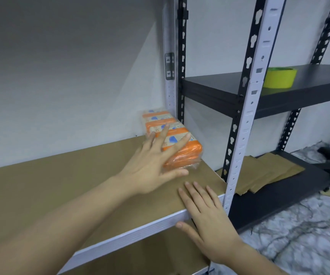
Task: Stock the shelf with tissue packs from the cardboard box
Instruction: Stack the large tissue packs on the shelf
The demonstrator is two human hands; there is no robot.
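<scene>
From the head view, my left hand [156,159] lies with fingers straight against the orange tissue pack [177,139], pressing it into the back right corner of the shelf [61,185]; more orange wrapping shows behind it toward the wall. My right hand [203,211] rests flat and relaxed on the shelf's front edge, holding nothing. Stocking looks barely begun to me: most of the board is bare. The cardboard box is out of sight.
</scene>
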